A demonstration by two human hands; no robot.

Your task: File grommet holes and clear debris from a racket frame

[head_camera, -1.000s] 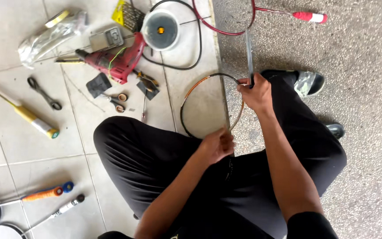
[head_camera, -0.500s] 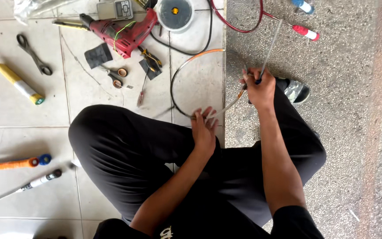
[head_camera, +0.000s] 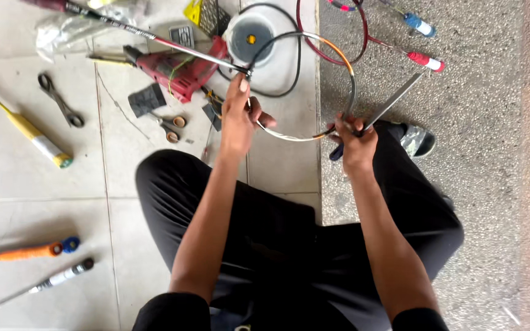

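The left hand (head_camera: 238, 116) and right hand (head_camera: 356, 144) both grasp the unstrung dark badminton racket frame (head_camera: 314, 55); the right fingers also clench a grey metal file (head_camera: 394, 101).

Your racket frame (head_camera: 314, 86): unstrung oval hoop, dark with an orange stretch on the upper right, held up over your knees, above the floor. Its thin dark shaft (head_camera: 154, 40) runs up-left out of view. You grip it at the throat and at the lower right rim. Your flat metal file (head_camera: 391, 104): grey blade angled up-right, dark handle end below, touching the rim's lower right.
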